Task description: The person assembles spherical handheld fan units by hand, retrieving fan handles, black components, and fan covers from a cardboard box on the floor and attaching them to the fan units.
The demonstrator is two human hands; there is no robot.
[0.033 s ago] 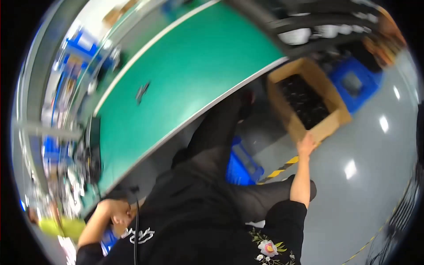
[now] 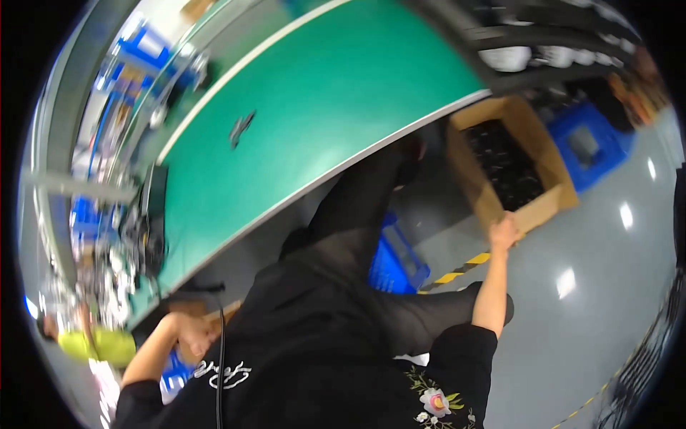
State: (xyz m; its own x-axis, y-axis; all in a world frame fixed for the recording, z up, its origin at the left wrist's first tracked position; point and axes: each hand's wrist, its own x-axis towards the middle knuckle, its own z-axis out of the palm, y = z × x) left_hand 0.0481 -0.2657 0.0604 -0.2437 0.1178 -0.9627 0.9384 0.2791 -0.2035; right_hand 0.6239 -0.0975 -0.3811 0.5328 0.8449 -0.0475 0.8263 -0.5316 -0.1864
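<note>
On the right, my right hand (image 2: 504,232) is closed on the near rim of an open cardboard box (image 2: 541,209). Many small black parts (image 2: 504,164) fill the box's bottom; their kind is too blurred to tell. At lower left my left hand (image 2: 194,334) is curled against the edge of another brown cardboard box (image 2: 230,312), mostly hidden by the hand and my body. A small dark grey object (image 2: 241,129) lies on the green tabletop (image 2: 321,93), away from both hands.
A blue crate (image 2: 589,146) stands beyond the right box, and another blue crate (image 2: 396,261) sits by my legs. Black-and-yellow tape (image 2: 461,270) marks the grey floor. White items line a dark rack (image 2: 514,36). A person in a yellow-green top (image 2: 96,345) is at far left.
The view has shifted a little, so the table and right box appear farther right. Both hands keep their hold; any box movement of its own is hard to tell.
</note>
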